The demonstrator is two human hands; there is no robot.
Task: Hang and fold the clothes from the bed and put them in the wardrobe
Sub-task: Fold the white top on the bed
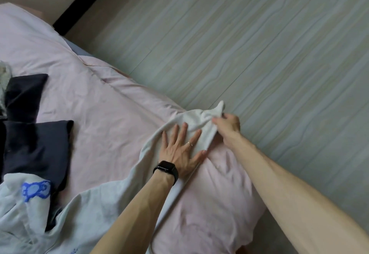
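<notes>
Bed (99,103) folding step: left hand (179,149) flat on pale sleeve (191,121), right hand (229,123) pinching cuff (216,110) just beyond; folding the sleeve inward likely follows.

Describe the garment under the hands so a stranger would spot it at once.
On the pink duvet, along the edge by the floor, lies a pale garment, one sleeve stretched out under the flat left hand, its end pinched by the right hand. Unlike the dark clothes beside it, it carries a blue print.
</notes>
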